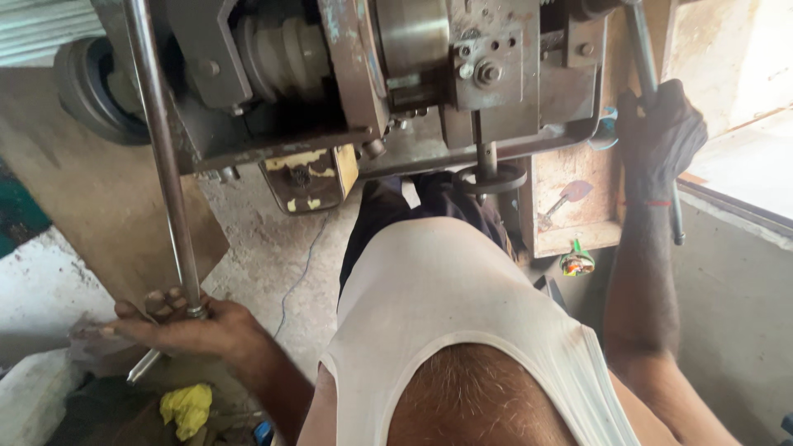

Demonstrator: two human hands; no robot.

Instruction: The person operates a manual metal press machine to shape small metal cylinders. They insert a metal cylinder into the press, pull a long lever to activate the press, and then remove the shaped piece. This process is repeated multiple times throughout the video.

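You are standing in a small, rough metalworking workshop. In front of you sits a heavy steel machine (372,74), its grey paint worn and greasy, with a stepped pulley (285,54), bolted plates and a spindle (486,157) over a metal ring (496,177). Long steel levers (165,157) run out from it on both sides. The floor (273,248) is bare, stained concrete with a thin wire across it. A grimy wooden tray (570,206) holds a small tool, and a yellow rag (188,408) lies among clutter by a plain plastered wall (735,297).

Yellow rag (187,408) on concrete floor (264,248)
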